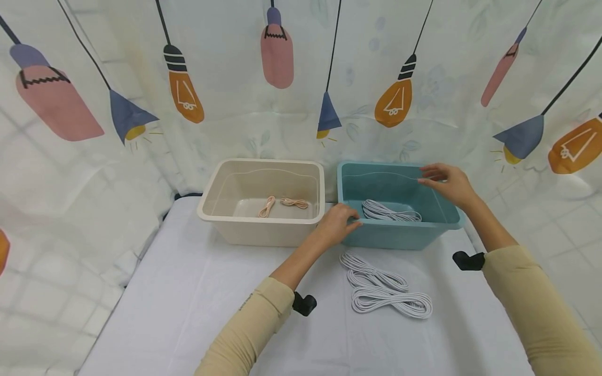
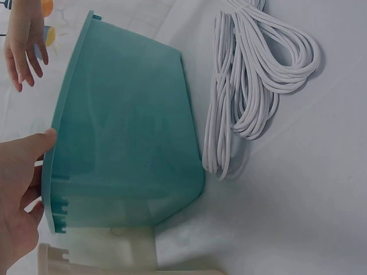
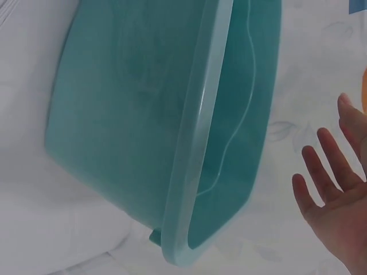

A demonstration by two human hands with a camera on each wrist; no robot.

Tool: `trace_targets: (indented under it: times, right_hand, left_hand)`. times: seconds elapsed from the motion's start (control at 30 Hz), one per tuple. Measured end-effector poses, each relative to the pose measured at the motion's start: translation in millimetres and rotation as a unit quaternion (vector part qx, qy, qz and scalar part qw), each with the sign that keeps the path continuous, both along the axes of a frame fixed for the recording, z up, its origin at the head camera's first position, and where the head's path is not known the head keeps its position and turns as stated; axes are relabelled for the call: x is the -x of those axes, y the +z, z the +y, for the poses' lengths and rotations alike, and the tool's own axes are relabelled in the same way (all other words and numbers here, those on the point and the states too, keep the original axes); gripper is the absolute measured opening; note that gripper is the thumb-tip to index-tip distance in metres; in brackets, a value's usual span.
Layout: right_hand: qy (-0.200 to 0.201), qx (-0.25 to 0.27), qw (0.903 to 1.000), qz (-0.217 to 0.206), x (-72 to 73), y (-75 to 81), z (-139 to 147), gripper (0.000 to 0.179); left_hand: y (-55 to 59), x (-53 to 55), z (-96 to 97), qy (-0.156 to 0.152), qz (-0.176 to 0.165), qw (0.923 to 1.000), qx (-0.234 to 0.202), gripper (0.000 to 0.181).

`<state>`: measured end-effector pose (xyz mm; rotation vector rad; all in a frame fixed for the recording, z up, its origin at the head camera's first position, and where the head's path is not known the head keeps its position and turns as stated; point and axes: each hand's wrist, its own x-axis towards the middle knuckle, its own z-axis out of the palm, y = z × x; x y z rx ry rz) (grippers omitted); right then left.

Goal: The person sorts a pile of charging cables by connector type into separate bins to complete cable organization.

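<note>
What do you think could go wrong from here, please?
Only the left hand grips the teal bin, near one corner; the right hand appears to touch nothing, so a lift or pull might tilt or twist the bin. Pulled forward, it could run into the loose white cord bundles in front. Swung leftward, it might bump the beige bin close beside it.

My head feed shows a pale curtain (image 1: pixel 226 133), printed with lamps (image 1: pixel 329 114) and bulbs (image 1: pixel 394 107), behind and beside a table covered by a white cloth (image 1: pixel 188 303). Faint grid lines (image 1: pixel 571 235) mark both sides. Lighting: soft, diffuse.
</note>
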<state>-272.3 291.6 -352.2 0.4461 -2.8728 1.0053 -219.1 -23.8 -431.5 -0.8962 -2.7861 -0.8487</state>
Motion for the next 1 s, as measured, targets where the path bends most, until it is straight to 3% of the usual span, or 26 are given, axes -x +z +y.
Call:
trace_targets:
  times: [0.23, 0.53, 1.0]
  right_hand:
    - [0.002, 0.013, 0.9995, 0.029, -15.7, -4.1, -2, 0.043]
    - [0.018, 0.072, 0.9955, 0.059, -38.6, -19.9, -7, 0.037]
    - [0.022, 0.112, 0.9912, 0.068, -72.3, -43.0, -17, 0.034]
  left_hand:
    - [-0.4, 0.2, -0.2, 0.000, -0.002, 1.0000, 0.001, 0.019]
    - [1.0, -0.2, -0.3, 0.000, -0.014, 0.9999, 0.000, 0.021]
    - [-0.6, 0.1, -1.1, -0.006, -0.008, 0.9999, -0.009, 0.019]
